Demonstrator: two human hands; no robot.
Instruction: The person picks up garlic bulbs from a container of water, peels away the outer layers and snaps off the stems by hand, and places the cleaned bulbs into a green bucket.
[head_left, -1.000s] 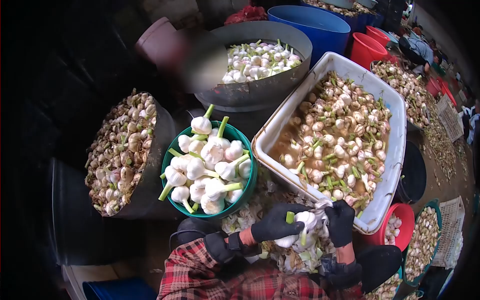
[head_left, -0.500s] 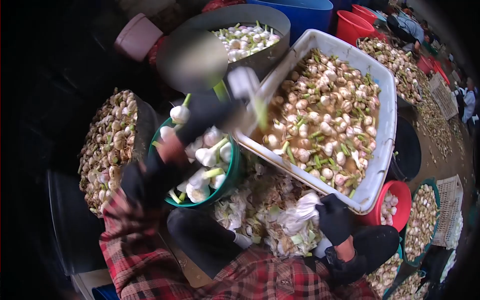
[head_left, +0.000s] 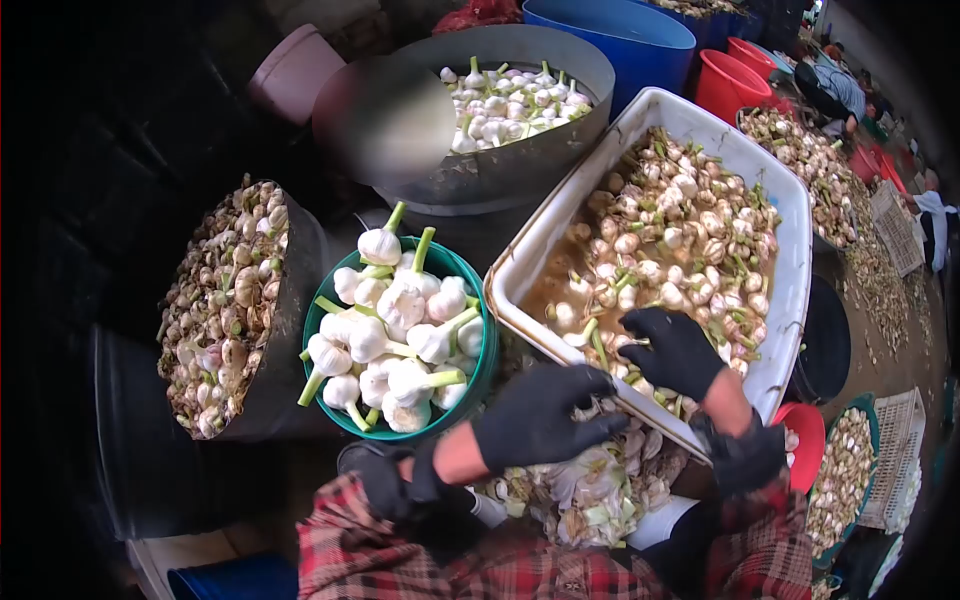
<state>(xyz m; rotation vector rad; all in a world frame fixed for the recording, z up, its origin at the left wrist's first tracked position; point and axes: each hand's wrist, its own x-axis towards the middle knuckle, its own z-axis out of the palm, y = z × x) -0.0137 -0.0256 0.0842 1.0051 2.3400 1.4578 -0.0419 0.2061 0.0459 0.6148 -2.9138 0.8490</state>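
Both my hands wear black gloves. My right hand (head_left: 672,350) reaches into the white tub (head_left: 790,215) of unpeeled garlic bulbs soaking in brown water, its fingers spread over the bulbs at the tub's near end. My left hand (head_left: 540,415) hovers with curled fingers over a heap of peeled skins (head_left: 595,490) in my lap, holding nothing that I can see. A green bowl (head_left: 487,345) heaped with clean white garlic bulbs with green stems stands just left of my left hand.
A dark bin of unpeeled garlic (head_left: 225,300) stands at the left. A grey metal basin (head_left: 520,160) of white bulbs is behind the green bowl. Blue (head_left: 610,35) and red buckets (head_left: 735,85), more baskets of garlic and another person (head_left: 835,90) lie to the far right.
My left hand tossed a peeled bulb toward the far basin and came back over the skins. My right hand let go of the skins and reached into the white tub.
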